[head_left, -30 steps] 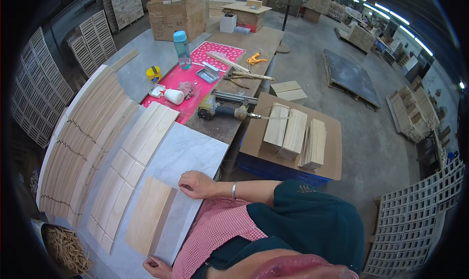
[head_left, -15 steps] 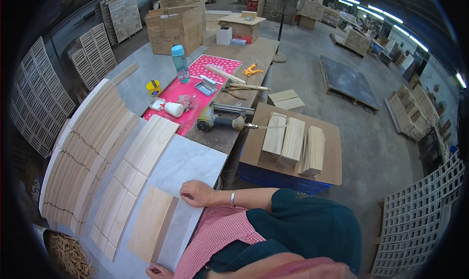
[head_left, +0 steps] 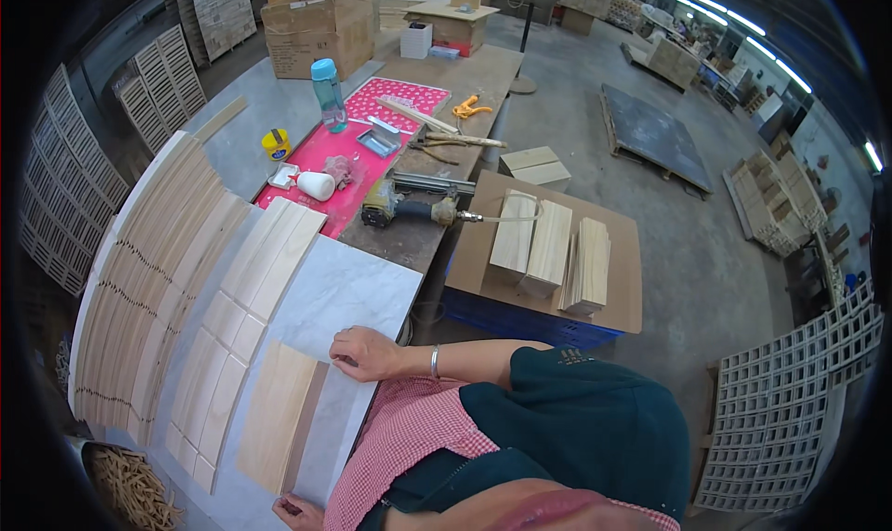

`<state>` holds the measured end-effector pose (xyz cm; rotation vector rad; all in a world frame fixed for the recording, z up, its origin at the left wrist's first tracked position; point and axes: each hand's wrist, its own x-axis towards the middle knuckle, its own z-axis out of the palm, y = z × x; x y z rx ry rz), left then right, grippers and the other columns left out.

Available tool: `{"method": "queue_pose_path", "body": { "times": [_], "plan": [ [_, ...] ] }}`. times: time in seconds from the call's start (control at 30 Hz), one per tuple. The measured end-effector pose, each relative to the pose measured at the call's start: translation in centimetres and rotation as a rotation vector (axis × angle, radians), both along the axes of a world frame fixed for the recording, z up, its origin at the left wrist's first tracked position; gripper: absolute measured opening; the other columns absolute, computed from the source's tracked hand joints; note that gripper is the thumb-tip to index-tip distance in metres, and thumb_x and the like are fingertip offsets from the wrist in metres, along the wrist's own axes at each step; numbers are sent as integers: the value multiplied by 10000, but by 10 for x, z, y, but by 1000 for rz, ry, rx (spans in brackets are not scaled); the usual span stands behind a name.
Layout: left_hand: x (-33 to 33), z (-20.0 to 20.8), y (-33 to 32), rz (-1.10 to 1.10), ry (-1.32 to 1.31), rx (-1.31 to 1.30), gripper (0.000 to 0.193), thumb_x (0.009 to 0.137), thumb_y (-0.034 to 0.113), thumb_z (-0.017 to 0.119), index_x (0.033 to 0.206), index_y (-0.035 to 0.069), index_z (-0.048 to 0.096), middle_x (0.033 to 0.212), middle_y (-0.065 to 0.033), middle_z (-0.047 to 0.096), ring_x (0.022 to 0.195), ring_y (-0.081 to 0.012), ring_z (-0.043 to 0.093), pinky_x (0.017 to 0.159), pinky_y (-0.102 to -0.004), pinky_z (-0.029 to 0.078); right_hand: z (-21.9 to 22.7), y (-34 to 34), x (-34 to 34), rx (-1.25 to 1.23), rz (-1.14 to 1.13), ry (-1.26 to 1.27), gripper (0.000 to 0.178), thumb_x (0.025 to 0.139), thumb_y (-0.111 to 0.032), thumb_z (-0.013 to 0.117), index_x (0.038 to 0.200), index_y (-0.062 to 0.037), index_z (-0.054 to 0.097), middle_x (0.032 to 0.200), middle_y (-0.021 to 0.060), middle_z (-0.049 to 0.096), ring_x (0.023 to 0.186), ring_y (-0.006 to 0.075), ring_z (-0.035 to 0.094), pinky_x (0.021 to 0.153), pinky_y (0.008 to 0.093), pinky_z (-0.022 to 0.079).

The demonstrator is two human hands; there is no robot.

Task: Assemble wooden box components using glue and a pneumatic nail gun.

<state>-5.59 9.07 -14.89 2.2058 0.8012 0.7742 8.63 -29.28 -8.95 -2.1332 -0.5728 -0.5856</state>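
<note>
My right hand (head_left: 367, 354), with a silver bangle at its wrist, rests on a white marbled tabletop (head_left: 364, 289). Its fingers are curled in and nothing shows in them. Just left of it lies a pale wooden block (head_left: 279, 415), perhaps a stack of boards, which the hand does not clearly touch. My left hand (head_left: 299, 512) is at the block's near end, low in the view and partly cut off, its fingers also curled. Farther left, grooved wooden panels (head_left: 246, 331) lie in a row, beside a long row of thin wooden slats (head_left: 153, 299) standing close together.
A pink mat (head_left: 362, 170) holds a water bottle (head_left: 328, 96), a white bottle (head_left: 316, 186) and a yellow tub (head_left: 276, 144). A nail gun (head_left: 409, 208) with a hose lies nearby. Wooden boards (head_left: 544, 238) sit on cardboard to the right. Wood offcuts (head_left: 135, 489) fill a container at lower left.
The view has shifted slightly, so everything sits a little farther left and up. My right hand's fingers look slightly looser. The block and panels keep their places on the table.
</note>
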Motion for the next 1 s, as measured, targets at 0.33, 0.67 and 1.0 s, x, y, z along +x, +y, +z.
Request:
{"method": "queue_pose_path", "body": {
  "times": [0.33, 0.67, 1.0],
  "plan": [
    [-4, -28, 22, -26, -32, -79, 255, 968, 201, 584, 880, -37, 614, 778, -161, 590, 738, -322, 524, 751, -382, 466, 0, 1, -2, -21, 0, 16, 102, 776, -32, 651, 843, -70, 583, 792, 81, 596, 720, 275, 565, 720, 347, 466],
    [-4, -25, 13, -70, -79, -161, 290, 994, 188, 547, 855, -56, 617, 763, -162, 590, 743, -309, 525, 750, -385, 466, 0, 5, -4, -36, 3, 14, 104, 777, -24, 645, 851, -70, 588, 802, 79, 602, 727, 267, 567, 724, 344, 468],
    [-9, -6, 9, -101, -204, -100, 282, 995, 169, 531, 851, -52, 632, 756, -163, 599, 735, -308, 531, 729, -387, 469, 5, 1, -2, -25, 3, 7, 103, 777, -24, 643, 850, -68, 586, 795, 80, 595, 727, 268, 567, 729, 346, 469]
  ]
}}
